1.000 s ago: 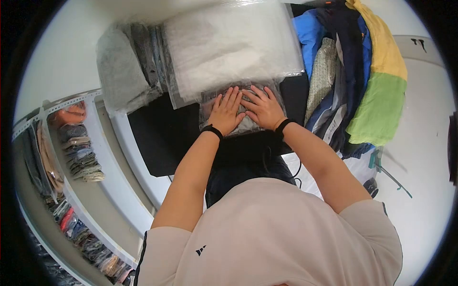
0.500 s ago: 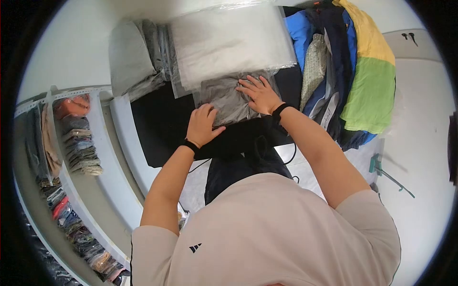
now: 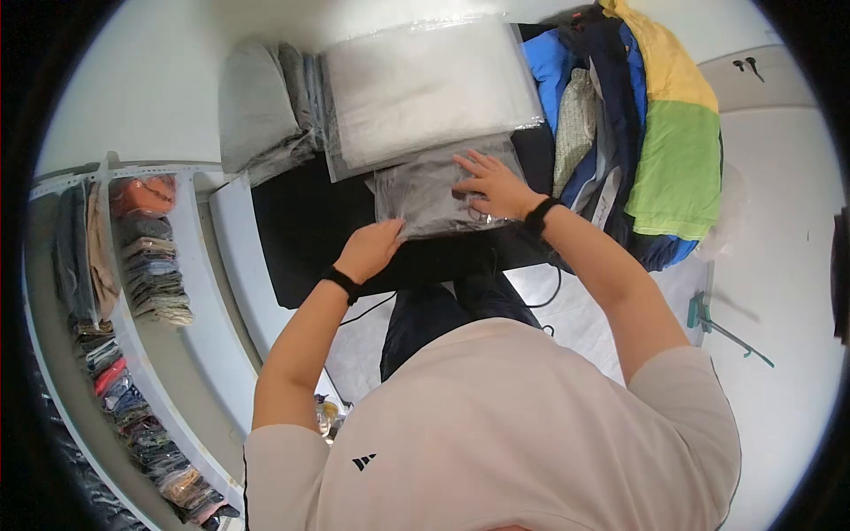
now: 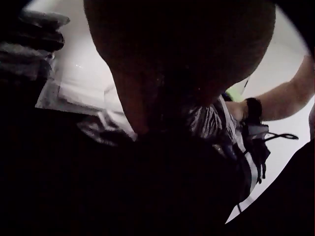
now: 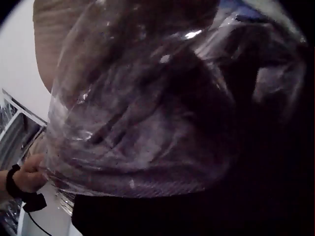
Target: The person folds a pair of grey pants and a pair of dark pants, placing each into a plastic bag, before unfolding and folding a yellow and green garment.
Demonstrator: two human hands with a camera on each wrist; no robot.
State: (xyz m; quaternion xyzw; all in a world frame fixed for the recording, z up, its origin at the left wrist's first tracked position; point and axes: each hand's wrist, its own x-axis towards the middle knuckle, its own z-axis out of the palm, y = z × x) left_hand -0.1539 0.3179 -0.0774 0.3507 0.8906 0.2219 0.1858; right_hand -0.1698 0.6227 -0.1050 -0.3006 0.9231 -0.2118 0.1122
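Note:
A clear plastic bag with a folded dark grey garment (image 3: 425,190) inside lies near the front of the black table, crinkled and shiny. My left hand (image 3: 372,248) pinches its near left corner between thumb and fingers. Over its right part, my right hand (image 3: 496,186) rests with the fingers spread and fairly straight. In the right wrist view, loose clear film of the bag (image 5: 133,123) covers much of the picture, with the left hand (image 5: 32,172) at its far edge. The left wrist view is mostly dark, the left hand (image 4: 182,49) blocking its middle.
Behind the bag lies a stack of large clear plastic bags (image 3: 434,88), with grey bagged items (image 3: 261,106) to its left. Colourful clothes (image 3: 673,133) are heaped on the right of the black table (image 3: 310,239). Shelves (image 3: 204,354) with bagged garments stand at left.
Both hands lay flat on the bag at first. The left hand has moved off to the bag's near left corner and now pinches it. The right hand has shifted slightly right and nearer.

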